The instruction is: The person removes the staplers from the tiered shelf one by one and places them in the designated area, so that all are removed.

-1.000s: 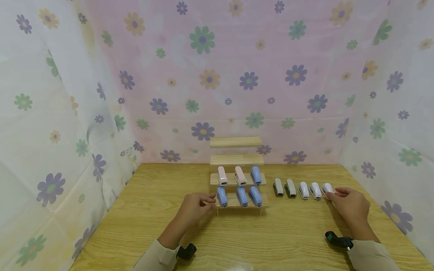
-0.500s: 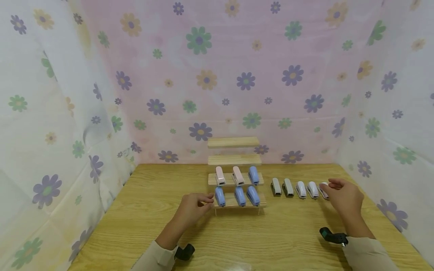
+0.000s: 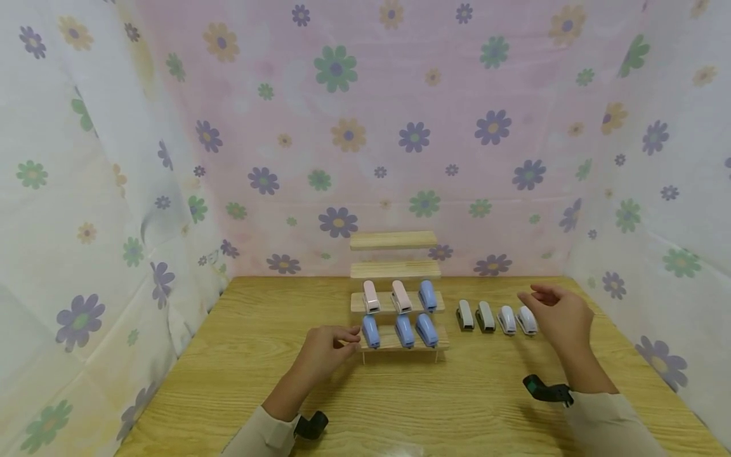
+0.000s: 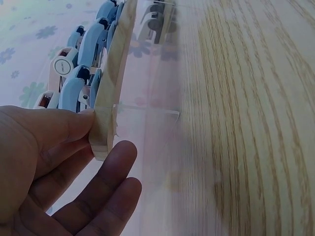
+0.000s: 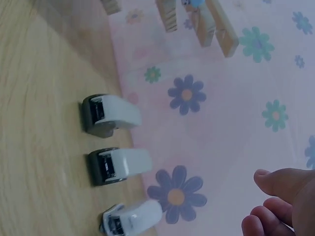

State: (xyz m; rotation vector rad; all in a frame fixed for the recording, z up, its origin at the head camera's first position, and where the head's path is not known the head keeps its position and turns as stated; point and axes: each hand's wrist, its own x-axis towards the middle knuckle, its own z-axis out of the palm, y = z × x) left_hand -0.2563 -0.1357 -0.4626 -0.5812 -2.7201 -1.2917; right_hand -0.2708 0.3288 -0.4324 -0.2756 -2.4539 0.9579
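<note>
My left hand (image 3: 322,349) pinches the left end of the lowest board of a tiered wooden stand (image 3: 394,270), thumb on top and a finger beyond the edge in the left wrist view. Blue staplers (image 3: 404,331) fill the lowest board. On the tier above stand pink staplers (image 3: 401,296) and one blue stapler (image 3: 427,296). My right hand (image 3: 562,320) hovers over the right end of a stapler row, nothing showing between thumb and fingers in the right wrist view. Two grey staplers (image 3: 485,316) and two white staplers (image 3: 506,319) show; the rightmost white one is out of sight.
The stand's top board (image 3: 394,240) and the one below it carry nothing. The wooden table (image 3: 451,406) runs back to a flowered cloth (image 3: 388,95), which also hangs at both sides. A black wrist camera (image 3: 545,388) sits on each arm.
My right hand has let go of the rightmost white stapler, risen and shifted left, and now covers where that stapler stood. My left hand keeps its place on the stand.
</note>
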